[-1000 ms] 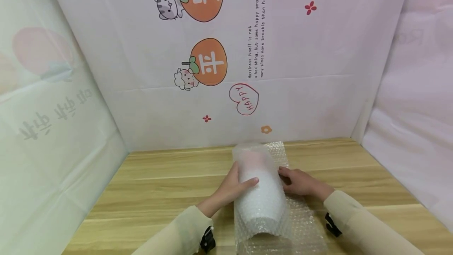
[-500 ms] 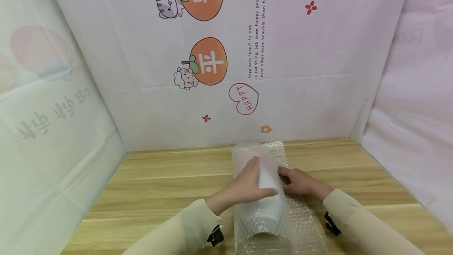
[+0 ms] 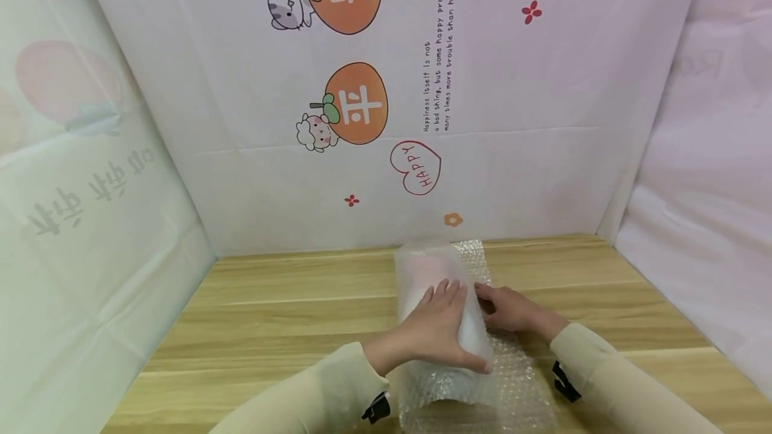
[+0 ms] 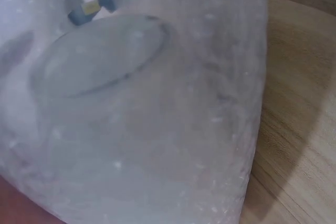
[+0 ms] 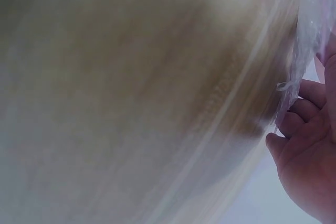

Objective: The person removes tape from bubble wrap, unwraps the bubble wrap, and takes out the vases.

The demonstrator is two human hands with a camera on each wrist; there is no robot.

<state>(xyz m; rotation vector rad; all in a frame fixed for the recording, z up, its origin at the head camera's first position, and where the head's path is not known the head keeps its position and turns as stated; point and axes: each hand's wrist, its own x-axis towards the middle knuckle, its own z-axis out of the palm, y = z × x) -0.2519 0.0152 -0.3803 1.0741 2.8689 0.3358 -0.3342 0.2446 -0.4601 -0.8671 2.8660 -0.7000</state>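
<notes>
Bundle (image 3: 413, 286), white, pinkish through bubble wrap (image 3: 515, 380), left hand (image 3: 437, 328) spread atop, right hand (image 3: 511, 310), grip unclear

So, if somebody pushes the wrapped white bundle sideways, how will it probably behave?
The wrapped bundle might roll a little, as its top looks rounded, though the flat bubble wrap beside it may hinder this. Its outside will probably feel soft, since bubbled plastic covers it. I cannot judge its weight: the contents show only dimly.
</notes>
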